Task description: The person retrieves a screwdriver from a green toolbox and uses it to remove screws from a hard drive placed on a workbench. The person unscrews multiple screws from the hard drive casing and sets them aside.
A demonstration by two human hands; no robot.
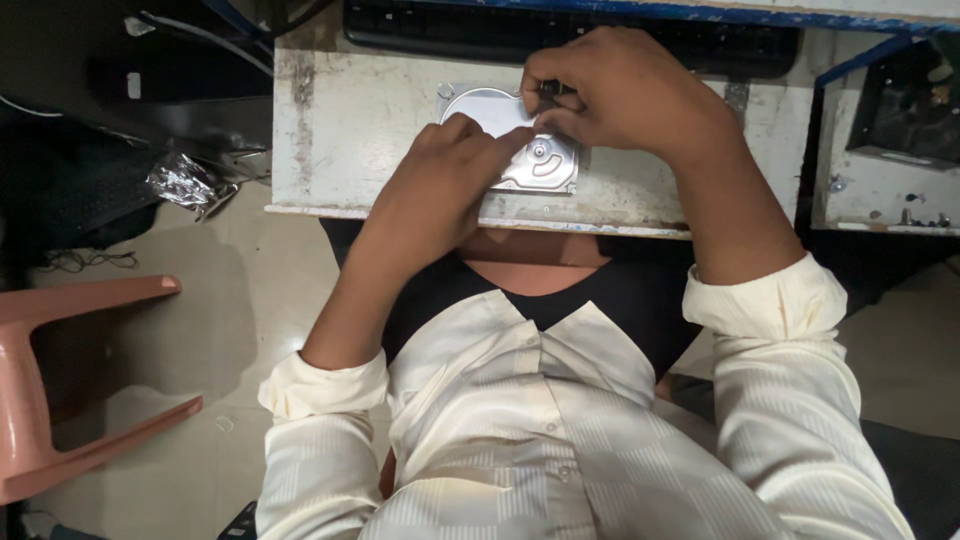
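A silver hard disk drive (545, 165) lies flat on the worn white desk (350, 130), close to its front edge. My left hand (440, 185) rests on the drive's left half, fingers pressing it down. My right hand (620, 95) hovers over the drive's upper right corner, fingers pinched around a small dark tool handle (552, 88) pointing at the drive. Most of the drive's top is hidden under both hands.
A black keyboard (450, 25) lies along the desk's far edge. Crumpled foil (185, 185) sits left of the desk. A pink plastic chair (60, 380) stands at lower left. An open computer case (900, 100) is at right.
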